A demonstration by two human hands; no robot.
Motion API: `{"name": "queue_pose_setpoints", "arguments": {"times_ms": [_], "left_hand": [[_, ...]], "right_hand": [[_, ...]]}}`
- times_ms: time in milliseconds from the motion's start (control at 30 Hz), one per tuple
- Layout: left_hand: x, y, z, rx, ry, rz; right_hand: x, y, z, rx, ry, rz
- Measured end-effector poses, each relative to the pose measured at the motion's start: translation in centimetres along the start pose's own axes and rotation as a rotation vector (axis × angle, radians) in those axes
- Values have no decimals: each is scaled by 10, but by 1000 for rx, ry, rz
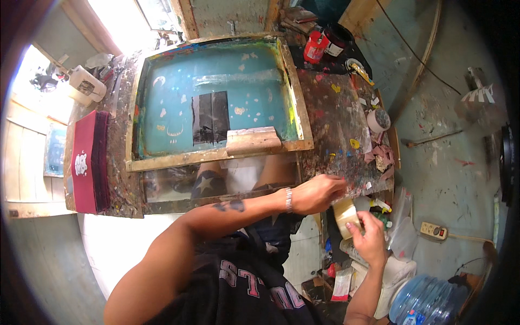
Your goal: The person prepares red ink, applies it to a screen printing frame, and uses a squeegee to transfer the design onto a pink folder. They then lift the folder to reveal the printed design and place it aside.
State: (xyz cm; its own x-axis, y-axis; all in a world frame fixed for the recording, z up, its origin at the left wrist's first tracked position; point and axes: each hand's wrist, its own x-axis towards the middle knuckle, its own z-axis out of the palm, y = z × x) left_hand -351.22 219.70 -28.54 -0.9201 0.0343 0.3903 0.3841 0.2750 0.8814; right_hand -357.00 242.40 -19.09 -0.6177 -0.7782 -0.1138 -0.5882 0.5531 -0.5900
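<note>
A roll of clear yellowish packing tape (pixel 342 214) is gripped at its side by my right hand (pixel 371 238), thumb on the face of the roll. Just above the roll, my left hand (pixel 317 194) is closed with its fingertips pinched near the tape; what lies between them is too small to tell. Both hands are at the front right edge of the paint-stained bench (pixel 325 122). Left of them lies a wooden-framed printing screen (pixel 216 157) with teal mesh. On the screen are a dark ink-covered rectangle (pixel 211 116) and a wooden-handled squeegee (pixel 253 141).
A stack of maroon fabric (pixel 89 157) lies at the bench's left. A red jar (pixel 314 47) and a black tub (pixel 338 38) stand at the back right, a white round container (pixel 378 120) nearer. Below right are a power strip (pixel 434 231) and a blue water jug (pixel 428 300).
</note>
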Motion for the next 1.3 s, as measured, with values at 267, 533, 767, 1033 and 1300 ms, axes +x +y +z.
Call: {"name": "queue_pose_setpoints", "arguments": {"times_ms": [267,533,767,1033,1300], "left_hand": [[-112,20,-42,-108,17,-509],[-137,42,-51,24,154,-462],[-116,134,-100,126,8,-298],[-150,252,-130,-129,97,267],[-135,238,-126,-114,171,456]], "right_hand": [[6,-20,81,268,-316,57],[1,-17,130,225,-219,141],[-3,-79,59,397,-357,-127],[-35,-185,-44,-93,-156,-750],[-42,-200,-44,-66,-235,-642]]}}
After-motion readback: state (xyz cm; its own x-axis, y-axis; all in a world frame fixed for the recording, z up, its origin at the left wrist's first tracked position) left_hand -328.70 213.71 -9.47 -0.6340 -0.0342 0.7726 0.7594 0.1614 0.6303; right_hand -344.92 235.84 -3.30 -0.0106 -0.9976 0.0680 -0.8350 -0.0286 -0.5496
